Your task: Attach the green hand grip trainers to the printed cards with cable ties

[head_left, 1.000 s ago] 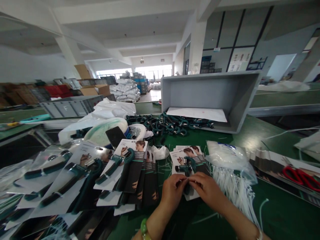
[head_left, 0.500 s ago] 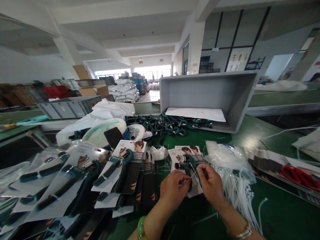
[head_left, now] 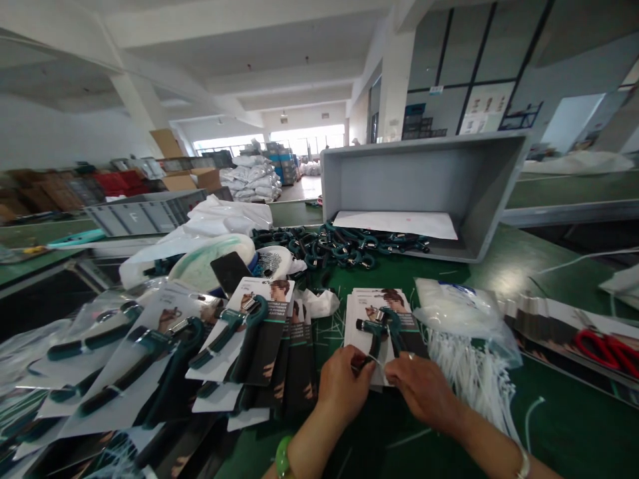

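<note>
Frankly, what worries me most from my end is the thin white tie (head_left: 375, 360) strung between the two hands. The left hand (head_left: 344, 382) has a narrow pinch on it beside a handle of the teal hand grip (head_left: 374, 327), and the right hand (head_left: 424, 391), fingers bunched, seems to pinch the other end, though I can't make out those fingertips clearly. The hand grip lies on a printed card (head_left: 357, 305), on top of a small stack in front of me, its handles running down toward the fingers. With so little tie showing, I judge that a smooth strand could slide out of either pinch if the pull were uneven. A hard tug could also skew the hand grip, or crease the card, since I see neither hand pressing the card flat. The cards beneath look loose, so a sideways drag might fan them out. Just beyond the right forearm, the bundle of white ties (head_left: 469, 366) spills from its bag (head_left: 456, 309) close enough that an outward elbow or wrist could sweep some across the green table (head_left: 394, 456). I'm less bothered by the red-handled scissors (head_left: 606, 349), which lie well apart.
</note>
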`<state>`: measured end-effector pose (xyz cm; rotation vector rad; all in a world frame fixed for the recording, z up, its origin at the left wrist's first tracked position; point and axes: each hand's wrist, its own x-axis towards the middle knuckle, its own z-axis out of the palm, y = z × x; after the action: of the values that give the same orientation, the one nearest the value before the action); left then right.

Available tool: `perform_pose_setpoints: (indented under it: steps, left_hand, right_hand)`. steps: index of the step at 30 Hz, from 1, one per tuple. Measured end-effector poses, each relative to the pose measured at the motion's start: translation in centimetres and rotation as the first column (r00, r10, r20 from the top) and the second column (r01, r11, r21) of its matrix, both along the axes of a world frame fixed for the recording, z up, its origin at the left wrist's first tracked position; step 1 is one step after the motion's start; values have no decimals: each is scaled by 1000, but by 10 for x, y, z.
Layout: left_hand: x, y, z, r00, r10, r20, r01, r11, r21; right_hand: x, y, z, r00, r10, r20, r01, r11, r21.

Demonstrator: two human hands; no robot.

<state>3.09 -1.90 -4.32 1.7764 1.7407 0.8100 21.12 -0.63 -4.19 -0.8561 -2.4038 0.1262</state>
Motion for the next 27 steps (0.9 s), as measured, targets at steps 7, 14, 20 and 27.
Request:
perform_pose_setpoints:
  steps: [7, 14, 20, 27]
  left_hand:
    - [18, 2, 10, 994, 58, -96, -69, 990, -121]
    - [21, 5, 10, 987, 27, -161, -39, 997, -71]
    - [19, 6, 11, 982, 7, -188, -27, 994, -103]
    - [18, 7, 11, 980, 3, -201, -27, 993, -117]
  right_hand:
    - [-2, -3, -4, 1000, -26, 1, 26, 1000, 4]
    - [1, -8, -7, 952, -122, -282, 91, 989, -120]
    - [2, -10, 2, 970, -111, -219, 80, 986, -143]
    - [206, 44, 42, 466, -885, -18, 884, 466, -35]
